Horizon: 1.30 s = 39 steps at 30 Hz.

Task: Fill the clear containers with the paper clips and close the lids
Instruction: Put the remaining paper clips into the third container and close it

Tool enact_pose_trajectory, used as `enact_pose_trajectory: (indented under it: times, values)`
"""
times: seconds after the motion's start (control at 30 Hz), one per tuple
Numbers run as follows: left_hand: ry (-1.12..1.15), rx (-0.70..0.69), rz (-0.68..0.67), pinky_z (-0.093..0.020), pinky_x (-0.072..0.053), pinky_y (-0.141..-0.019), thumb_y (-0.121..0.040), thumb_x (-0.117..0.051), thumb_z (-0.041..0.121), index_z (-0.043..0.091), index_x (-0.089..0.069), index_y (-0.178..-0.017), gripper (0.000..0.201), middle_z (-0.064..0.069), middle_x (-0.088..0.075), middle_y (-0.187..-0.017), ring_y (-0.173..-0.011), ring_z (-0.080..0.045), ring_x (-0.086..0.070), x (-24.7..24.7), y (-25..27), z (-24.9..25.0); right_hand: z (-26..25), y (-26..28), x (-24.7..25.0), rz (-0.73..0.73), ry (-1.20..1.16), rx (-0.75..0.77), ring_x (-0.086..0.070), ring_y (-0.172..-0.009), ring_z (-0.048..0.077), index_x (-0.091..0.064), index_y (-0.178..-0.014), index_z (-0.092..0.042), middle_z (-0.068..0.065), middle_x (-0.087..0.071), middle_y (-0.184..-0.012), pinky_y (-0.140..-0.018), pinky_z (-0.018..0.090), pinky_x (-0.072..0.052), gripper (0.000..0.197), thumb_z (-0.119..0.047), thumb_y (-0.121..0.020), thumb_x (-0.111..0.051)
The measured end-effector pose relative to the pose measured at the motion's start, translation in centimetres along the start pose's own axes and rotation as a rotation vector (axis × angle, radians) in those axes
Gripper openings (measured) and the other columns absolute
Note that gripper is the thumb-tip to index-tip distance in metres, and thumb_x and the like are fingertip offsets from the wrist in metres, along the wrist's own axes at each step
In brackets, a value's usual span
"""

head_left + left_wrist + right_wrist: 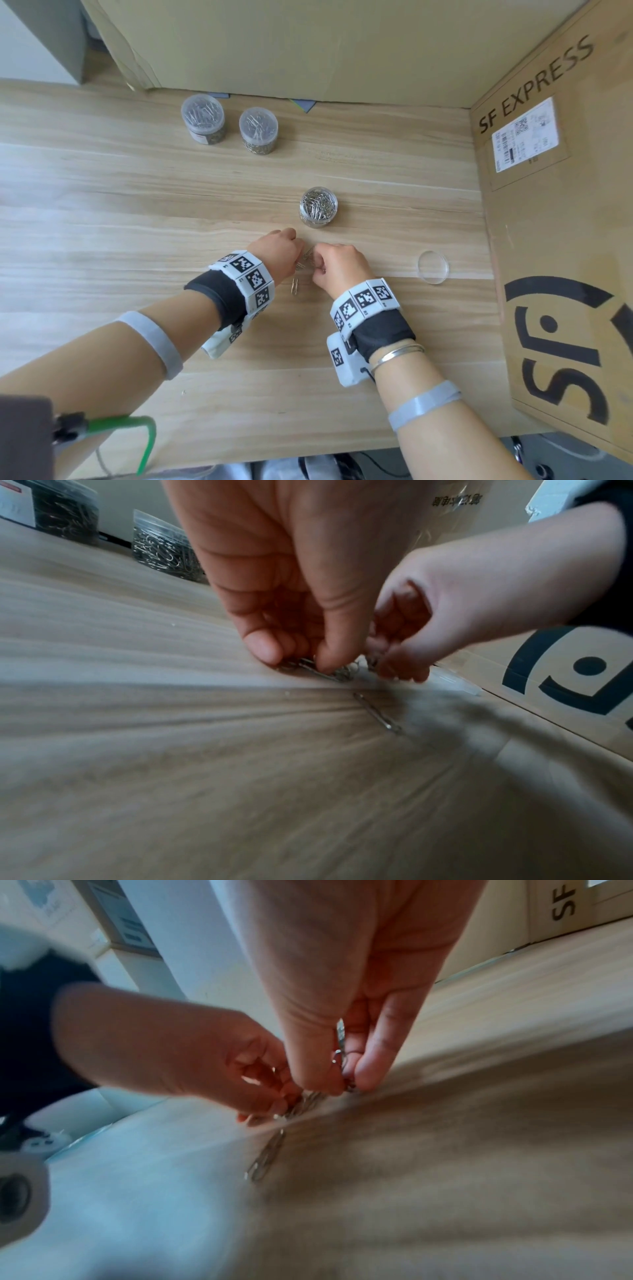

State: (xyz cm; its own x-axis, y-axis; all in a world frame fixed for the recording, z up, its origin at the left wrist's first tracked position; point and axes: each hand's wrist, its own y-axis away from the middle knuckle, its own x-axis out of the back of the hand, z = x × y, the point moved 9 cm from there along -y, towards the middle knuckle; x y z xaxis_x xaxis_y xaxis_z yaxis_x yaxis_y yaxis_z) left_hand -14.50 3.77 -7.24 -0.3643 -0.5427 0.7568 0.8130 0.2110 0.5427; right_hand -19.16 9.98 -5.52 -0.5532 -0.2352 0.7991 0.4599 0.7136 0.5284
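Note:
An open clear container (318, 206), nearly full of silver paper clips, stands mid-table. Its clear round lid (433, 267) lies flat to the right. Two lidded containers (202, 119) (258, 130) full of clips stand at the back. My left hand (279, 251) and right hand (337, 263) meet just in front of the open container, fingers curled down onto a small pile of loose paper clips (325, 670). The left hand pinches clips against the table. The right hand pinches clips (339, 1053) between thumb and fingers. One stray clip (294, 286) lies nearer me.
A large SF Express cardboard box (561, 240) walls off the right side of the wooden table (137, 212). Another cardboard box (308, 48) stands along the back. A green hook (147, 442) sits at the near left edge.

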Motion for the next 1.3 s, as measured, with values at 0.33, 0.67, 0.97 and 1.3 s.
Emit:
enact_pose_trajectory:
  times: [0.33, 0.67, 0.97, 1.3]
  values:
    - [0.009, 0.004, -0.027, -0.034, -0.043, -0.085, -0.086, -0.046, 0.011, 0.003, -0.055, -0.109, 0.026, -0.013, -0.050, -0.115, -0.105, -0.030, -0.052, 1.0, -0.3, -0.3, 1.3, -3.1, 7.9, 0.354, -0.309, -0.056, -0.063, -0.071, 0.024, -0.062, -0.077, -0.016, -0.003, -0.059, -0.067, -0.072, 0.031, -0.052, 0.005, -0.014, -0.074, -0.065]
    - [0.204, -0.007, 0.195, -0.029, -0.039, -0.076, -0.084, -0.052, 0.012, 0.005, -0.058, -0.099, 0.017, -0.010, -0.052, -0.108, -0.094, -0.028, -0.056, 6.6, -0.9, -0.6, 2.3, -3.9, 8.1, 0.343, -0.383, -0.083, -0.064, -0.078, 0.009, -0.069, -0.091, -0.018, -0.005, -0.072, -0.088, -0.078, 0.021, -0.050, 0.014, -0.024, -0.078, -0.071]
    - [0.217, 0.028, 0.297, -0.031, -0.043, -0.082, -0.086, -0.051, 0.010, 0.001, -0.059, -0.102, 0.020, -0.014, -0.054, -0.110, -0.094, -0.029, -0.057, 9.2, -3.4, 0.3, 5.4, -1.7, 7.6, 0.407, -0.347, -0.112, -0.059, -0.070, 0.012, -0.064, -0.097, -0.017, -0.002, -0.069, -0.086, -0.071, 0.024, -0.049, 0.017, -0.019, -0.081, -0.068]
    - [0.228, -0.007, 0.306, -0.026, -0.039, -0.078, -0.086, -0.057, 0.014, 0.013, -0.063, -0.106, 0.021, -0.006, -0.058, -0.102, -0.093, -0.022, -0.056, 8.9, -3.5, -0.2, 5.3, -1.0, 5.5, 0.303, -0.310, -0.113, -0.063, -0.077, 0.015, -0.066, -0.097, -0.018, -0.003, -0.070, -0.086, -0.071, 0.024, -0.049, 0.014, -0.021, -0.084, -0.065]
